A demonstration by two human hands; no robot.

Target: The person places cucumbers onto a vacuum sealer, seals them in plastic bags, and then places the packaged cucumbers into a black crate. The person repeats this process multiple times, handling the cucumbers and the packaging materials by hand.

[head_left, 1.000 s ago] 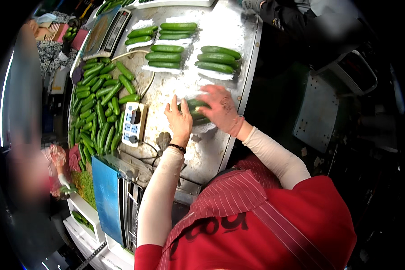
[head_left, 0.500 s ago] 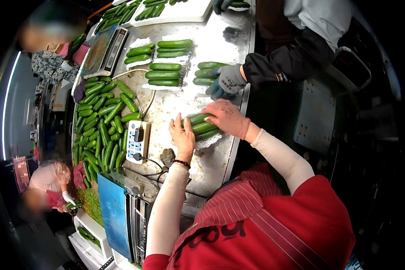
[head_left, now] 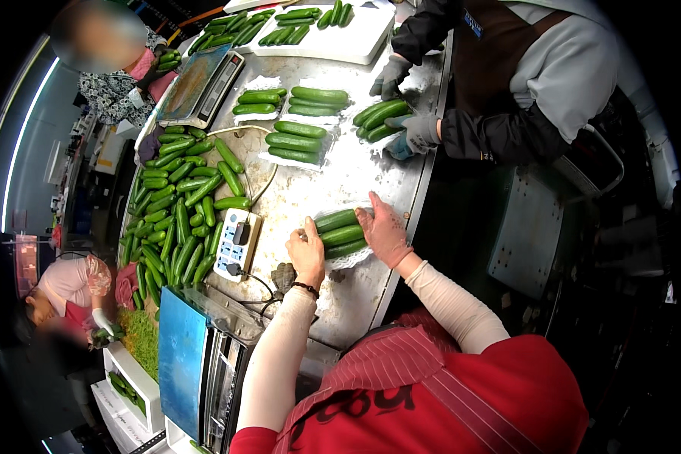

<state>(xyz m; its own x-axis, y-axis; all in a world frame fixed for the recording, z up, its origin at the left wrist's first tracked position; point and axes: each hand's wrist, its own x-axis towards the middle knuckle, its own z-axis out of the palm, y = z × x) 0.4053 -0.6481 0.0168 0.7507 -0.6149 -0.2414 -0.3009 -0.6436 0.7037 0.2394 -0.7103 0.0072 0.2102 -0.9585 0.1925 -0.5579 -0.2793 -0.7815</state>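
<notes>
Three green cucumbers [head_left: 342, 233] lie side by side on a white net-like wrap on the metal table. At their left ends, my left hand [head_left: 306, 251] grips with bent fingers, a dark bracelet at its wrist. My right hand [head_left: 386, 233] clasps the right ends, its forefinger stretched away from me and its thumb by the cucumber tips. The wrap shows along the near edge of the bundle. Beyond, a co-worker's two gloved hands [head_left: 415, 136] hold another bundle of cucumbers [head_left: 380, 117], tilted over a white wrap.
Loose cucumbers [head_left: 181, 204] are heaped at the left. A power strip [head_left: 236, 244] with cords and a blue-topped machine [head_left: 185, 363] stand nearby. Farther off are wrapped bundles [head_left: 295, 141], a scale [head_left: 198, 87] and a white foam tray [head_left: 356, 41]. Two more people work along the left side.
My right hand has shifted from atop the cucumbers to their right ends. The co-worker's second hand has come in, and their bundle is now lifted and tilted. The whole view has shifted slightly.
</notes>
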